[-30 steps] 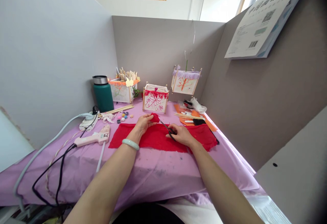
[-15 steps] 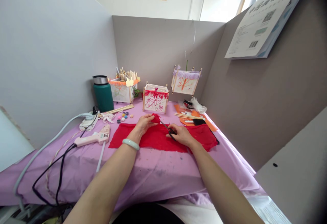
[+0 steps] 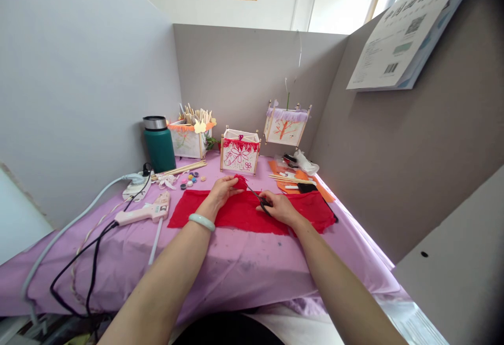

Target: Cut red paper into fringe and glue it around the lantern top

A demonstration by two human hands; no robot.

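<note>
My left hand, with a pale green bangle on the wrist, is closed on a small piece of red fabric whose far edge is cut into a fringe. My right hand grips black-handled scissors, their blades pointing up and left to the fringed piece. Whether the blades are apart is too small to tell. Under both hands a long red cloth lies spread across the table. Behind them stands a white box lantern with a red fringe and a drawn flower.
A pink glue gun with cords lies left, near a power strip and a green bottle. A box of sticks stands behind. A purple-fringed lantern hangs at back right, above orange sheets and thin sticks.
</note>
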